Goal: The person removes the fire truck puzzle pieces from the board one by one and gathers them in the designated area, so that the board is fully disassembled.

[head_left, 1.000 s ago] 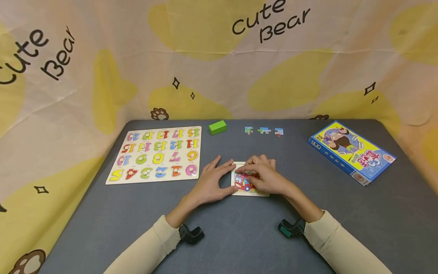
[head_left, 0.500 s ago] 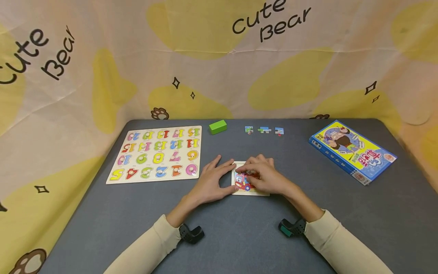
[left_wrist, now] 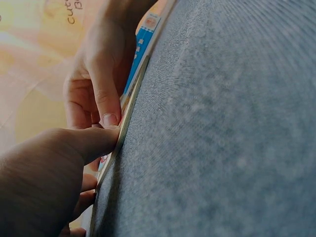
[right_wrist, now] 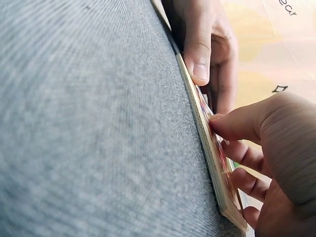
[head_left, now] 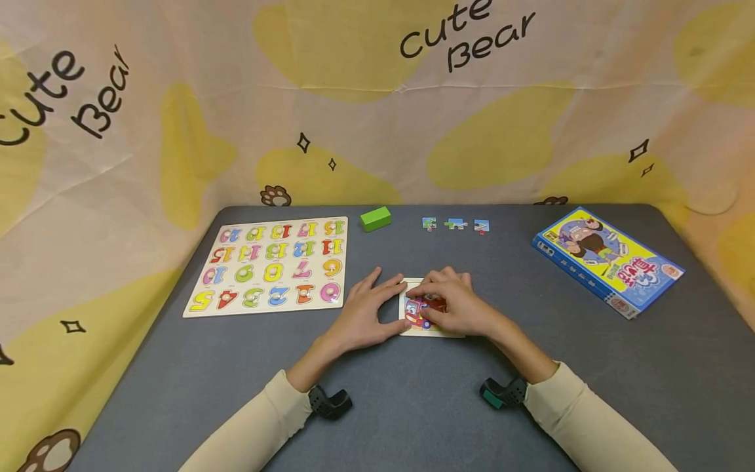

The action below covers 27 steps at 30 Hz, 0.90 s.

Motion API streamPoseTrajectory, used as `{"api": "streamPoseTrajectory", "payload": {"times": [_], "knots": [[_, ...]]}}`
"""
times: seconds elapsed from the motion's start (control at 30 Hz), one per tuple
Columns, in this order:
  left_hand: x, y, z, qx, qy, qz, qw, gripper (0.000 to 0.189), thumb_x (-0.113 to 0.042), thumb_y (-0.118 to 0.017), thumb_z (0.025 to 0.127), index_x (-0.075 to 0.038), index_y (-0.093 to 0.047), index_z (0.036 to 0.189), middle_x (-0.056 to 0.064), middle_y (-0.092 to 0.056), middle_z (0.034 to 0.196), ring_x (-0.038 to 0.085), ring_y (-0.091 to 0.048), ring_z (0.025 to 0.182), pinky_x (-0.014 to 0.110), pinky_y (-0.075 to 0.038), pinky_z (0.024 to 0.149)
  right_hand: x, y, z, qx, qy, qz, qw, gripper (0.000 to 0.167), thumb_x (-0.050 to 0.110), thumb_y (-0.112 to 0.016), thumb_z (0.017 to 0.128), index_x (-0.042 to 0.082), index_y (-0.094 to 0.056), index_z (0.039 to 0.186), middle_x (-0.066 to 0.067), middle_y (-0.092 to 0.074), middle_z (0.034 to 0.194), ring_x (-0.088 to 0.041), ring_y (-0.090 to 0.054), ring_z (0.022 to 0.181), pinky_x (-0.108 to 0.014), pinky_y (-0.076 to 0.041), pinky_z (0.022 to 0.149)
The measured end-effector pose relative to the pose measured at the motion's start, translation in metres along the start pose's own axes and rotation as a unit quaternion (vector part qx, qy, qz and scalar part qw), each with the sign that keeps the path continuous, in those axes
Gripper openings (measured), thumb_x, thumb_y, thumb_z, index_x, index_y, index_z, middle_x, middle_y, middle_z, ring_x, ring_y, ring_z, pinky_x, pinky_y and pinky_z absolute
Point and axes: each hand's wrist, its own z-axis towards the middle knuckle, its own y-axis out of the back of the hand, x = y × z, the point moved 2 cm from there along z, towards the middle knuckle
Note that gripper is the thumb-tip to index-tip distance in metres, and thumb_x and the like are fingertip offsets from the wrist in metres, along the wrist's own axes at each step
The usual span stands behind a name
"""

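A small framed jigsaw puzzle (head_left: 433, 333) with a red vehicle picture lies flat at the middle of the table. My left hand (head_left: 367, 314) is at its left side, fingers extended and spread, the thumb resting on the lower left edge. In the left wrist view that thumb touches the frame's edge (left_wrist: 130, 111). My right hand (head_left: 455, 303) is over the puzzle, fingers bent, the thumb and fingertips on the picture. The right wrist view shows the thumb (right_wrist: 232, 123) and fingertips touching the surface. Whether they pinch a piece is hidden.
To the left lies a number board (head_left: 265, 269). A green block (head_left: 375, 219) and 3 loose jigsaw pieces (head_left: 455, 224) lie along the back. A blue and yellow box (head_left: 607, 262) is at the right. Patterned cloth (head_left: 377, 118) hangs behind the table.
My right thumb has slid slightly left across the picture, and the right fingers have shifted a little. The left hand and the puzzle have stayed in place.
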Motion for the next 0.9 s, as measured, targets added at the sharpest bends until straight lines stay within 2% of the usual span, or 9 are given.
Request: {"api": "streamPoseTrajectory", "payload": {"times": [0.33, 0.9], "knots": [[-0.0018, 0.0004, -0.0009, 0.001, 0.004, 0.003, 1.0, 0.07, -0.044, -0.073, 0.089, -0.019, -0.053, 0.15, -0.003, -0.042, 0.162, 0.034, -0.015, 0.159, 0.06, -0.013, 0.125, 0.0018, -0.0025, -0.0006, -0.023, 0.01, -0.01, 0.9996, 0.034, 0.013, -0.076, 0.083, 0.017, -0.077, 0.116, 0.001, -0.067, 0.103, -0.018, -0.049, 0.099, -0.041, -0.025, 0.081], [-0.0022, 0.0007, -0.0019, 0.005, -0.001, -0.004, 1.0, 0.07, -0.044, -0.072, 0.09, -0.018, -0.051, 0.152, -0.002, -0.04, 0.163, 0.034, -0.014, 0.159, 0.061, -0.013, 0.125, -0.0027, 0.0001, -0.0016, -0.029, 0.013, 0.003, 0.9995, 0.033, 0.013, -0.073, 0.083, 0.019, -0.076, 0.116, 0.003, -0.066, 0.101, -0.017, -0.049, 0.101, -0.04, -0.026, 0.082]]}}
